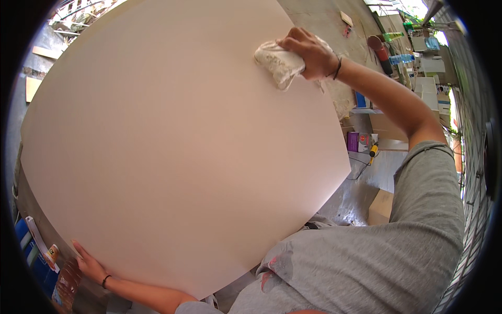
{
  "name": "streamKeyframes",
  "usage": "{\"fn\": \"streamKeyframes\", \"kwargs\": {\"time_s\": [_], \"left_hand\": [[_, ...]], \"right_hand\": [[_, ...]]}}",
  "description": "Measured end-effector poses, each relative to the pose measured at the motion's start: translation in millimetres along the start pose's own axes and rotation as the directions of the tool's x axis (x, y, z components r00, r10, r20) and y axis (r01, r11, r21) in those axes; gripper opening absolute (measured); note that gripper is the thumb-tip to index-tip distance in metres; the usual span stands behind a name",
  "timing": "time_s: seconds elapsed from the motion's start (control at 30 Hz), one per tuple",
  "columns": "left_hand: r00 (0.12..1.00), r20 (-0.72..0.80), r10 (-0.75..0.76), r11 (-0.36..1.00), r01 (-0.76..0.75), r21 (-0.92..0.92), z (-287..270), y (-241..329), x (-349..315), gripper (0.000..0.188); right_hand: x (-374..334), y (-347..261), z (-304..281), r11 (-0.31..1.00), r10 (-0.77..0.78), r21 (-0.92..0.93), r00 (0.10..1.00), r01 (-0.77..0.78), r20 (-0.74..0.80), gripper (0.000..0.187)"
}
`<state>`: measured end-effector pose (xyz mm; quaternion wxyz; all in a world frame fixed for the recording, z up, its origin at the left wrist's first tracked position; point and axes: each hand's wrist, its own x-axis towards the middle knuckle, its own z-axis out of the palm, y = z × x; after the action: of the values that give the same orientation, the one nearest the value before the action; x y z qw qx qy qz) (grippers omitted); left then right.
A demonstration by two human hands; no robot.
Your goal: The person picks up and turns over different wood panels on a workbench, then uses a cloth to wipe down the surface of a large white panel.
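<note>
A large, smooth white panel (183, 146) fills most of the view, its edges bent by the lens. On its far right part, my right hand (312, 55) is closed around a bunched off-white cloth (282, 64) pressed to the surface. Some of the cloth sticks out to the left of my fingers. My left hand (91, 266) grips the panel's edge at the near left; part of its fingers is hidden. Each wrist has a thin dark band.
Beyond the right edge lie a purple box (353, 141), a yellow-and-black tool (374, 150) and a cardboard piece (380, 206) on the floor. Several bottles stand farther right, near a wire mesh (473, 209). Blue items (44, 261) lie beside my left hand.
</note>
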<state>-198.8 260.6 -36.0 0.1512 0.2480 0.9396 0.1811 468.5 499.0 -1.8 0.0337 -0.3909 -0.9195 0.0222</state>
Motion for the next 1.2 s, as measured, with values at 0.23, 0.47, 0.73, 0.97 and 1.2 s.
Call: {"fn": "streamKeyframes", "kwargs": {"time_s": [0.23, 0.47, 0.73, 0.97, 1.2], "left_hand": [[0.983, -0.071, 0.167, 0.977, -0.175, -0.122, 5, -2, -6, 0.070], [0.997, -0.018, 0.069, 0.995, -0.070, -0.077, 2, 6, -11, 0.070], [0.999, -0.045, 0.004, 0.993, 0.001, 0.119, 3, 21, -21, 0.079], [0.961, -0.272, 0.047, 0.992, -0.013, 0.124, 6, -12, 3, 0.079], [0.922, -0.379, 0.076, 0.989, -0.022, 0.145, 13, -17, 16, 0.074]], "right_hand": [[77, 39, -11, 0.999, 0.035, 0.023, 0.998, -0.036, 0.055, 0.041], [134, 79, -2, 0.995, -0.008, -0.103, 1.000, 0.006, -0.012, 0.038], [185, 143, 22, 0.971, 0.040, -0.232, 0.997, -0.053, -0.058, 0.039], [233, 126, -6, 0.960, 0.258, -0.128, 0.965, -0.249, 0.054, 0.046], [181, 123, -24, 0.920, 0.279, -0.171, 0.895, -0.353, -0.348, 0.053]]}}
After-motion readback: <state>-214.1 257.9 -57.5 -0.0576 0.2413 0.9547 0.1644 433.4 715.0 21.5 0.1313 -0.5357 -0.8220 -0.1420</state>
